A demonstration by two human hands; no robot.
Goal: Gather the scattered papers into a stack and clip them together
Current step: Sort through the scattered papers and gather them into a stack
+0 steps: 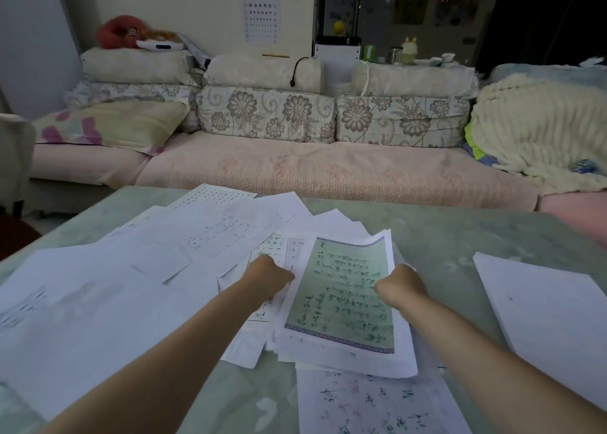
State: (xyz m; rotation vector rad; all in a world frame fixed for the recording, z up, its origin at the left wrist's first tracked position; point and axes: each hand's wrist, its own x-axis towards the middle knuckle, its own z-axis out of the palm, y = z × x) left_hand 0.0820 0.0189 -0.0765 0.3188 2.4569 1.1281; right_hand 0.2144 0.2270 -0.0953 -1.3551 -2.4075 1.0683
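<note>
At six o'clock on the tabletop (443,236), my left hand (267,281) and right hand (400,286) fingers are gripping both sides of the paper stack (345,302); it is looking light and floppy.

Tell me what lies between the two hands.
In the head view, the green handwritten sheet lies between the left hand and the right hand, which grip its edges.

grips (269,277) (402,286): 2 | papers (341,295): count unclear | table (443,230): 1 | sofa (328,167): 1

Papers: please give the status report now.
Left grip and right grip hold the green-topped stack by its sides. Loose sheets lie scattered. No clip in view.
</note>
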